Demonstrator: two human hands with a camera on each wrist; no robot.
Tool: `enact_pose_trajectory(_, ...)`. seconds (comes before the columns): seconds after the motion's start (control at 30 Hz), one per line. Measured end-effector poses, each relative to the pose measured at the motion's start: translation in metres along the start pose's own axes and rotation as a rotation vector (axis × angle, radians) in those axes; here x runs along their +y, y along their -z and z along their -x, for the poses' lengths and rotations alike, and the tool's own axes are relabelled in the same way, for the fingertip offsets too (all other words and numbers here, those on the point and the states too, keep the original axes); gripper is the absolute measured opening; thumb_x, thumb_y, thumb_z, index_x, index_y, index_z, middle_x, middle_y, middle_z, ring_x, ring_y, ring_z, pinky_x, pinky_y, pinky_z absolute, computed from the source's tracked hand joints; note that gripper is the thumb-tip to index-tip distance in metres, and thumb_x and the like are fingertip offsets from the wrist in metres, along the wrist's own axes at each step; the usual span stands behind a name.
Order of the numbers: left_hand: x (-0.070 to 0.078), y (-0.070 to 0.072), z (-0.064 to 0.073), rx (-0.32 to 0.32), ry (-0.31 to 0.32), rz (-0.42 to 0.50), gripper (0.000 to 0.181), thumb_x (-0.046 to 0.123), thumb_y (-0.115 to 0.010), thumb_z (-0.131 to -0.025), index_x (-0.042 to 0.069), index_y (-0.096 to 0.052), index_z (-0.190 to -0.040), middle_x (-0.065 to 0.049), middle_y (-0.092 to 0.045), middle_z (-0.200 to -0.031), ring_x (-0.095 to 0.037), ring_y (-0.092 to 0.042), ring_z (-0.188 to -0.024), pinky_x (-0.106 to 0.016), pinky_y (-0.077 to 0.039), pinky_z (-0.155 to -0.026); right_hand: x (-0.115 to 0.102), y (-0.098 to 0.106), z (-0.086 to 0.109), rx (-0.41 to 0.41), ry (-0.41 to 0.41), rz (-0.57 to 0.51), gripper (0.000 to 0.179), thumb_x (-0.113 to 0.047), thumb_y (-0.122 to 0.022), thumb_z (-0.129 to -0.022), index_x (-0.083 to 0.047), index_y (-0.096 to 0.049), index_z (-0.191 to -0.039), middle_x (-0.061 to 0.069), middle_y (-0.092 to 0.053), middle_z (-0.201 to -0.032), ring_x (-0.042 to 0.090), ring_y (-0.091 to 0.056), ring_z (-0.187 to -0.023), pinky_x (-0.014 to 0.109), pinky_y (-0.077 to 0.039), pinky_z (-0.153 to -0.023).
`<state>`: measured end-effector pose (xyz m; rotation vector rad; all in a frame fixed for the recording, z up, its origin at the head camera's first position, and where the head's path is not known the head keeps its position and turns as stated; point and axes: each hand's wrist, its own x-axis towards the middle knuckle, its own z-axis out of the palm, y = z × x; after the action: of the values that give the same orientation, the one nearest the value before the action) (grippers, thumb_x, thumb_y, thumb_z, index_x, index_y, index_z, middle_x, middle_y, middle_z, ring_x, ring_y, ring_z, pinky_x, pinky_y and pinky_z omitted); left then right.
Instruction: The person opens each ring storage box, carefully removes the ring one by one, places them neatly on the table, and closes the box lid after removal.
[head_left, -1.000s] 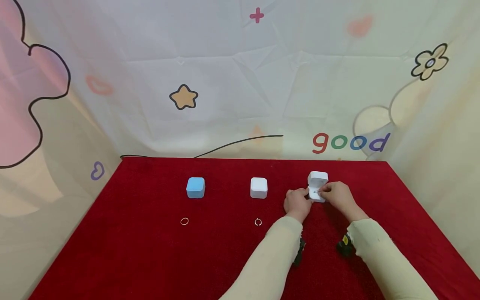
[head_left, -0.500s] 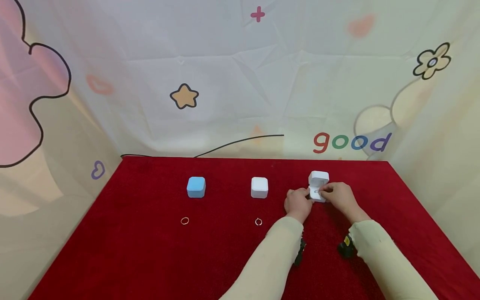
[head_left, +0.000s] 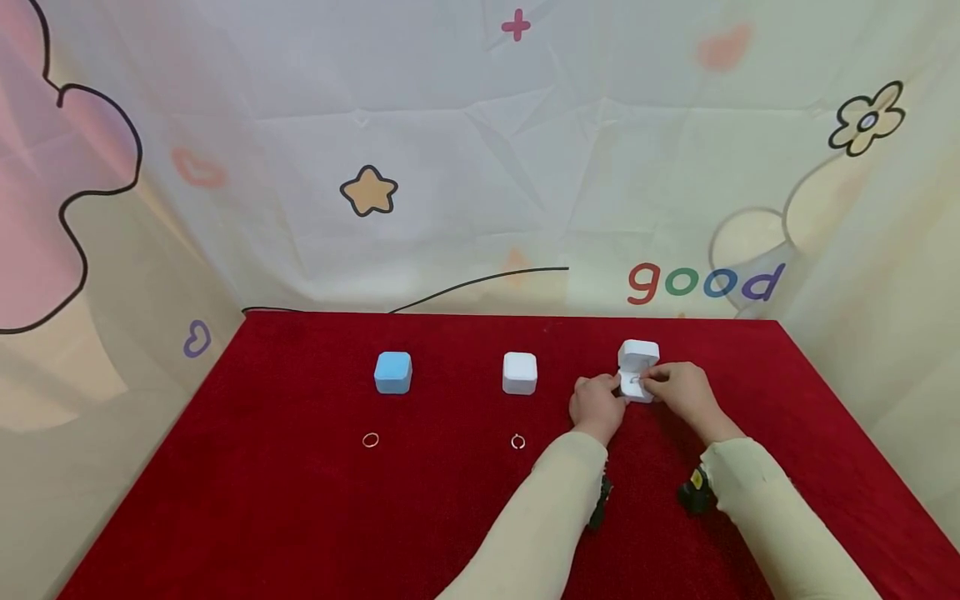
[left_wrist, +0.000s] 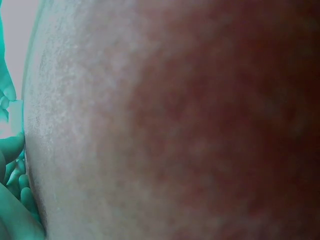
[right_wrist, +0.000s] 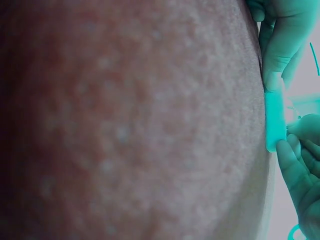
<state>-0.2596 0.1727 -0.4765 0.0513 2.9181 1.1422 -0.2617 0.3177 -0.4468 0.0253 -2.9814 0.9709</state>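
In the head view, a white ring box (head_left: 637, 358) stands on the right of the red cloth with its lid up. My left hand (head_left: 597, 406) grips this box at its left side and front corner. A small ring (head_left: 634, 381) shows at the white insert, partly covered by the right fingertips. My right hand (head_left: 682, 396) reaches in from the right and pinches at the ring with thumb and index finger. In the right wrist view, fingers touch both ends of the ring box (right_wrist: 275, 120). Mostly blurred skin or sleeve fills the left wrist view.
A closed light-blue box (head_left: 393, 372) and a closed white box (head_left: 520, 373) stand to the left. In front of them lie a thin ring (head_left: 371, 440) and an open-ended ring (head_left: 517, 442). A printed curtain hangs behind the red cloth (head_left: 300, 500).
The right fingertips have shifted slightly to the right at the insert, showing a bit more of it. Both hands otherwise stay at the box, and the other boxes and rings have not moved.
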Motion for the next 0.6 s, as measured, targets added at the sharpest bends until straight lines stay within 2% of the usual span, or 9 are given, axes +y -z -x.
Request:
enact_pose_trajectory(0.3,0.0009,0.0013,0.0004,-0.011,0.001,0.0,0.037,0.026,-0.077,-0.092,0.03,-0.073,-0.129,0.014,-0.072,-0.128,-0.013,-0.062,-0.109,-0.024,-0.053,-0.087,-0.0001,0.0007,-0.0011,-0.018,-0.017,0.001,0.029,-0.011,-0.068,-0.095,0.013,-0.072,-0.11,0.03,-0.075,-0.103,0.018,-0.064,-0.075,0.023,-0.052,-0.064)
enact_pose_trajectory(0.6,0.0011,0.0007,-0.0009,-0.019,0.014,0.001,0.039,0.027,-0.077,-0.092,0.03,-0.071,-0.13,0.013,-0.071,-0.13,-0.012,-0.062,-0.11,-0.023,-0.053,-0.086,0.0008,0.0024,-0.0028,-0.023,-0.015,-0.016,0.029,-0.011,-0.069,-0.095,0.014,-0.072,-0.109,0.03,-0.075,-0.102,0.016,-0.065,-0.073,0.022,-0.052,-0.061)
